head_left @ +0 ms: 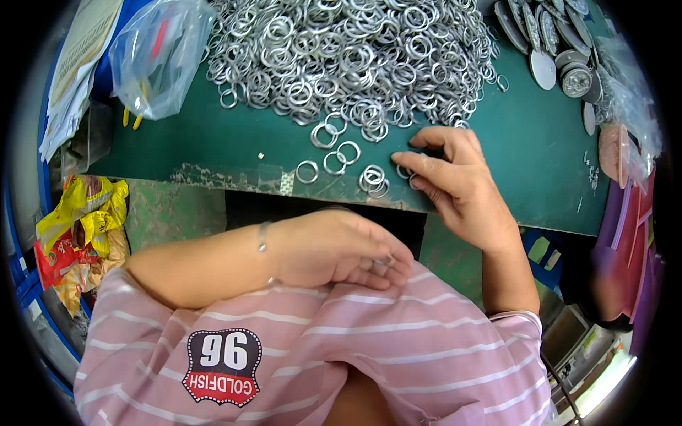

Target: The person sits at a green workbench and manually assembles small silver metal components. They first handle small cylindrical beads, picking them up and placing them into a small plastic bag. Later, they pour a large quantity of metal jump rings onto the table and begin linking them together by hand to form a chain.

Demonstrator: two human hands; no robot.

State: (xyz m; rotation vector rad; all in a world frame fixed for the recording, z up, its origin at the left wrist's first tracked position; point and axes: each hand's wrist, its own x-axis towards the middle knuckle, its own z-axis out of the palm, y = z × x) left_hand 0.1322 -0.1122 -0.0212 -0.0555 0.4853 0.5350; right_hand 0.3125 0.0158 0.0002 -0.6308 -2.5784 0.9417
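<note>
My right hand [458,174] is at the table's near edge, thumb and fingers closed on a small silver metal ring [403,172]. My left hand [348,248] is in front of my shirt, below the table edge, palm turned up and fingers curled in. Something shiny shows between those fingers, but blur hides what it is. Left of my right hand, a few overlapping rings [374,182] lie near the edge, with a single ring [307,172] farther left. Behind them spreads a big heap of metal rings [348,57].
The green table [213,145] has a worn front edge. A clear plastic bag [160,60] and papers [78,78] are at the left, above yellow and red wrappers [82,220]. Flat, oval and round metal pieces [543,69] are piled at the far right. A person's blurred arm [607,284] shows at the right.
</note>
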